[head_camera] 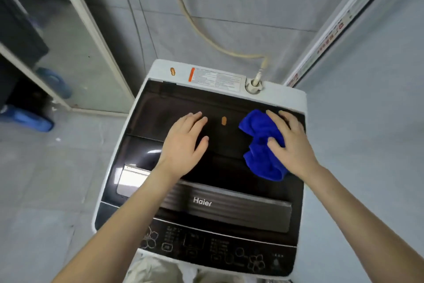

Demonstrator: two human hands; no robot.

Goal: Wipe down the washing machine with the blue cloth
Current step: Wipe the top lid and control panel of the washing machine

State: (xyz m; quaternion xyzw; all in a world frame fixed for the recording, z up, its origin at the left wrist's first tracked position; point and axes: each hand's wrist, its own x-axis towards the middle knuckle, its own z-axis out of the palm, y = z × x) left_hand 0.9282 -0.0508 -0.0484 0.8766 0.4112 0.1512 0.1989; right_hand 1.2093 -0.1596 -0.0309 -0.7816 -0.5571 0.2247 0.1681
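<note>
A top-loading washing machine (229, 204) with a dark glass lid and white body fills the middle of the head view. A crumpled blue cloth (259, 142) lies on the lid's right side. My right hand (290, 142) presses flat on the cloth, fingers spread, thumb laid across it. My left hand (185, 142) rests flat on the dark lid to the left, holding nothing. An orange smear (224, 120) marks the lid between my hands. Another orange smear (172, 71) sits on the white back rim.
A beige hose (206, 37) runs down the tiled wall to the inlet (254, 85) at the machine's back right. The control panel (218, 246) lies at the near edge. Blue slippers (27, 117) lie on the floor at left beside a door frame (91, 30).
</note>
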